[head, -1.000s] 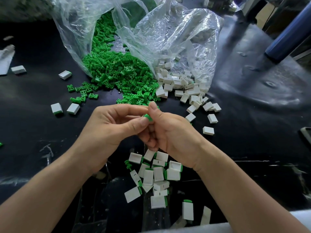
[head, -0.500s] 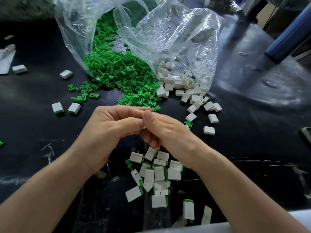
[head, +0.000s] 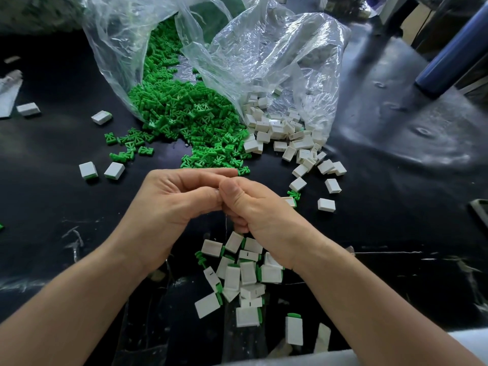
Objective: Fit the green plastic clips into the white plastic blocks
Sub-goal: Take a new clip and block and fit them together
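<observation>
My left hand (head: pixel 169 204) and my right hand (head: pixel 258 207) meet above the middle of the black table (head: pixel 396 220), fingers curled and thumbs pressed tip to tip. They pinch one small white block between them; it is almost wholly hidden, and no green shows. Beyond the hands, a heap of green clips (head: pixel 190 117) spills from a clear bag. Loose white blocks (head: pixel 280 133) spill from a second bag to its right. Below my wrists lies a pile of white blocks with green clips fitted (head: pixel 245 273).
The two clear plastic bags (head: pixel 290 54) lie open at the back. Stray fitted blocks (head: pixel 88 170) sit at the left, and single white blocks (head: pixel 326 205) at the right. A blue cylinder (head: pixel 454 48) leans at the far right.
A green clip showed between my thumbs a second ago. The thumbs have since closed together and it is out of sight. Both hands stay in the same place.
</observation>
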A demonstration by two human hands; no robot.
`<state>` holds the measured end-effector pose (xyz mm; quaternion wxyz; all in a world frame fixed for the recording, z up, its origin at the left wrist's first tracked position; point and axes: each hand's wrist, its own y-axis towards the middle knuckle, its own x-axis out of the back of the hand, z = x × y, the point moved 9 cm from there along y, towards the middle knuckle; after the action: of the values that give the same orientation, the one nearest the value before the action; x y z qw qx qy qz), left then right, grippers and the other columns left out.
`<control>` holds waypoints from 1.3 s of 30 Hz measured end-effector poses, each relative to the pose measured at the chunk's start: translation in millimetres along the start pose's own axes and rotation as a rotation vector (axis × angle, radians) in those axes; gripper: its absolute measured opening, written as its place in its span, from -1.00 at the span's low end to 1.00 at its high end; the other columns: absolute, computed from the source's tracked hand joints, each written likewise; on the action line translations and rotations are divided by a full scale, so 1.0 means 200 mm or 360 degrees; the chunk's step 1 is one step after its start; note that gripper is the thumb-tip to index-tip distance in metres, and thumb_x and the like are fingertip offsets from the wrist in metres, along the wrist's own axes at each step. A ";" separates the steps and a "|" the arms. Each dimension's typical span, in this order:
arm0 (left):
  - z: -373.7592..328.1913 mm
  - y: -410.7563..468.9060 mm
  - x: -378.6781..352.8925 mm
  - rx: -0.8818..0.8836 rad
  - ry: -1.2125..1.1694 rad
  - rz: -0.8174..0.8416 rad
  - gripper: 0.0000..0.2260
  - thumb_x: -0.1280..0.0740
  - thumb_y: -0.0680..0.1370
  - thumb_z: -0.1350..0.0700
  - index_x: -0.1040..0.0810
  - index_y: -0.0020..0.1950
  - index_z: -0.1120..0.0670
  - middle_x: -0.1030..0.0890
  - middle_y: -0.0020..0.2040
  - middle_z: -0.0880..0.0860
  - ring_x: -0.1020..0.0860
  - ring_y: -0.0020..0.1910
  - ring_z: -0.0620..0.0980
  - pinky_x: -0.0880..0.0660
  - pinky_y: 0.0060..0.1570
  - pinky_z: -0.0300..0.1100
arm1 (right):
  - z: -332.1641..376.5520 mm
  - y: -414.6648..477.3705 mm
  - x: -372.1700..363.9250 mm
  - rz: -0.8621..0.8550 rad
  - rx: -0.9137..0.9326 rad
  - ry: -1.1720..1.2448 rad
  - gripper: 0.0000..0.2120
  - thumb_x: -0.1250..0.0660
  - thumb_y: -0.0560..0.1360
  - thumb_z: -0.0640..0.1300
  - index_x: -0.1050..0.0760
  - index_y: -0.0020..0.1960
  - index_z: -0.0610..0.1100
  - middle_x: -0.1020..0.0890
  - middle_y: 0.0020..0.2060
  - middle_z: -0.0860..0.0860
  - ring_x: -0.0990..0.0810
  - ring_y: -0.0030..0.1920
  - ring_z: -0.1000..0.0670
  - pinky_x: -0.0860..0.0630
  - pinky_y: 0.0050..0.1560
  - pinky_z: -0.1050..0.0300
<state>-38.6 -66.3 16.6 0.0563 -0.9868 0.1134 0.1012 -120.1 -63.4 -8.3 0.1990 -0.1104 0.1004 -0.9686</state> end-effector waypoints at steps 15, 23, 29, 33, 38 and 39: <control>0.01 0.00 0.00 0.0009 -0.0046 0.0006 -0.84 -0.34 0.27 0.25 -0.70 -0.27 0.12 -0.69 -0.03 0.02 -0.67 -0.10 -0.02 -0.56 -0.20 -0.30 | 0.03 -0.01 0.03 -0.0128 0.0018 -0.0112 -0.65 -0.06 0.60 0.00 -0.49 0.17 -0.17 -0.41 -0.45 0.26 -0.40 -0.44 0.38 -0.23 -0.33 0.36; 0.01 0.00 0.00 -0.0003 -0.0067 0.0021 -0.85 -0.34 0.28 0.25 -0.70 -0.28 0.10 -0.69 -0.02 0.02 -0.67 -0.09 -0.03 -0.55 -0.19 -0.30 | 0.04 -0.02 0.02 -0.0138 0.0026 -0.0101 -0.65 -0.06 0.60 0.01 -0.49 0.18 -0.15 -0.41 -0.35 0.23 -0.40 -0.42 0.39 -0.24 -0.30 0.37; 0.01 0.00 0.00 -0.0004 -0.0071 0.0035 -0.84 -0.34 0.28 0.24 -0.70 -0.28 0.09 -0.69 -0.03 0.01 -0.66 -0.09 -0.03 -0.55 -0.18 -0.30 | 0.05 -0.03 0.03 -0.0151 0.0061 -0.0131 -0.65 -0.05 0.59 0.02 -0.49 0.19 -0.14 -0.44 -0.28 0.22 -0.39 -0.39 0.40 -0.24 -0.28 0.38; 0.00 0.00 -0.02 -0.0021 -0.0052 0.0043 -0.83 -0.34 0.28 0.24 -0.71 -0.28 0.07 -0.69 -0.02 0.00 -0.66 -0.06 -0.04 -0.55 -0.14 -0.29 | 0.06 -0.03 0.03 -0.0160 0.0096 -0.0150 -0.64 -0.05 0.60 0.02 -0.49 0.20 -0.13 -0.49 -0.18 0.18 -0.43 -0.24 0.31 -0.27 -0.20 0.35; -0.01 0.00 -0.01 -0.0022 -0.0037 0.0076 -0.83 -0.32 0.30 0.26 -0.70 -0.24 0.12 -0.69 -0.04 0.08 -0.67 -0.09 -0.01 -0.55 -0.16 -0.31 | 0.05 -0.02 0.02 -0.0104 0.0088 -0.0046 -0.69 -0.04 0.60 0.03 -0.50 0.05 -0.09 -0.46 -0.49 0.34 -0.42 -0.40 0.34 -0.27 -0.28 0.36; -0.02 0.00 -0.01 -0.0024 -0.0016 0.0093 -0.83 -0.33 0.31 0.28 -0.70 -0.22 0.14 -0.68 -0.08 0.16 -0.67 -0.11 -0.01 -0.55 -0.18 -0.31 | 0.05 -0.02 0.02 -0.0090 0.0078 -0.0010 -0.67 -0.04 0.60 0.03 -0.50 0.01 -0.13 -0.44 -0.51 0.29 -0.40 -0.42 0.30 -0.27 -0.28 0.35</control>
<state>-40.6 -66.5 20.3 0.0466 -0.9829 0.1413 0.1087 -122.6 -63.5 3.0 0.1746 -0.1113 0.0730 -0.9756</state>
